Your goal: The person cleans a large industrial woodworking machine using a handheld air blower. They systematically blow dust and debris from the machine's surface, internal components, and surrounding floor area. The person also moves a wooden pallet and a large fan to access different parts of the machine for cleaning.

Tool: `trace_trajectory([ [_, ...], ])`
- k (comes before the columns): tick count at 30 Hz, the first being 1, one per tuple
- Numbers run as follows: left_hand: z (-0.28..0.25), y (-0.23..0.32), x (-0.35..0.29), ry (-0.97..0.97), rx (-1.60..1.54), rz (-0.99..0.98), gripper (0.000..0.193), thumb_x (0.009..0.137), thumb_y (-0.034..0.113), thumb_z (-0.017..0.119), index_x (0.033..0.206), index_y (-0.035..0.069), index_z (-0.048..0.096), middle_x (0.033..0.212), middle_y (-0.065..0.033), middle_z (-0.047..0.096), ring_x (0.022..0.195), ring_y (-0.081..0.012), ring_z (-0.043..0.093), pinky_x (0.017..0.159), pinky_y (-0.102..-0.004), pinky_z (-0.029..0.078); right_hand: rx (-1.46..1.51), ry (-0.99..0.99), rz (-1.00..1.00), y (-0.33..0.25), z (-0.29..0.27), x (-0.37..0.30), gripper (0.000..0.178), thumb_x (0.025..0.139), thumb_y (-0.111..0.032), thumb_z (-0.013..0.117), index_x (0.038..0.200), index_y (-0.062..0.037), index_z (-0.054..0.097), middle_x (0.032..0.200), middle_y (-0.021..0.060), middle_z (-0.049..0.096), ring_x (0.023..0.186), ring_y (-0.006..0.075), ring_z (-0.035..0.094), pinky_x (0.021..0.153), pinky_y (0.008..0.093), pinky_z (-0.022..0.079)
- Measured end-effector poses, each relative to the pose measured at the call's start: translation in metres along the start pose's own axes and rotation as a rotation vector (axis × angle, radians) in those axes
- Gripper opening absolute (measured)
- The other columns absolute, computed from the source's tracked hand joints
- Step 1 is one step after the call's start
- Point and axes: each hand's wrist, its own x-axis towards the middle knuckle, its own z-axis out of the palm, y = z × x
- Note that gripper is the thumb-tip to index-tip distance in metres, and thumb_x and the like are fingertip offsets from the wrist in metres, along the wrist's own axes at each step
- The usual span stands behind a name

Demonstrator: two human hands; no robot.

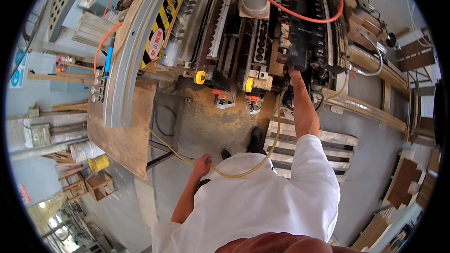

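Note:
My right arm is stretched forward into the machine, and my right hand (295, 73) is closed beside a dark block (297, 58). Its fingertips are mostly hidden, and what it grips is too dark to make out. A thin yellow hose (248, 174) runs up to a dark spot just left of that hand. From there it loops down across the front of my white shirt and off to the left. Low at my left side, my left hand (202, 165) is closed where the hose crosses it.
Two rails with yellow round knobs (200, 77) and red-and-white ends jut toward me. An orange hose (328, 18) arcs over the machine. A slatted pallet (333, 152) lies on the floor at right. Left stand a grey metal beam (123, 84), a brown board (124, 136) and a yellow bucket (98, 163).

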Motion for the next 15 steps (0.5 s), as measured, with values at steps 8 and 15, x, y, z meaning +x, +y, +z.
trace_trajectory([
  [8,0.019,0.000,-0.030,-0.014,0.020,-0.234,0.019,0.082,0.011,0.050,0.095,0.006,0.063,0.081,-0.0156,0.065,0.079,-0.0336,0.063,0.069,-0.0411,0.049,-0.077,-0.018,0.027,-0.003,-0.011,0.055,0.016,0.091,-0.026,0.051,0.095,-0.0112,0.051,0.073,0.0056,0.050,0.056,0.0207,0.049,0.048,0.0404,0.042],
  [15,0.014,-0.015,-0.023,0.016,0.030,-0.210,0.017,0.082,0.015,0.052,0.094,0.010,0.063,0.083,-0.0168,0.064,0.080,-0.0376,0.061,0.068,-0.0457,0.048,-0.103,-0.088,-0.051,-0.017,-0.006,0.056,0.014,0.090,-0.025,0.051,0.089,-0.0111,0.052,0.067,0.0052,0.049,0.052,0.0180,0.048,0.044,0.0380,0.042],
])
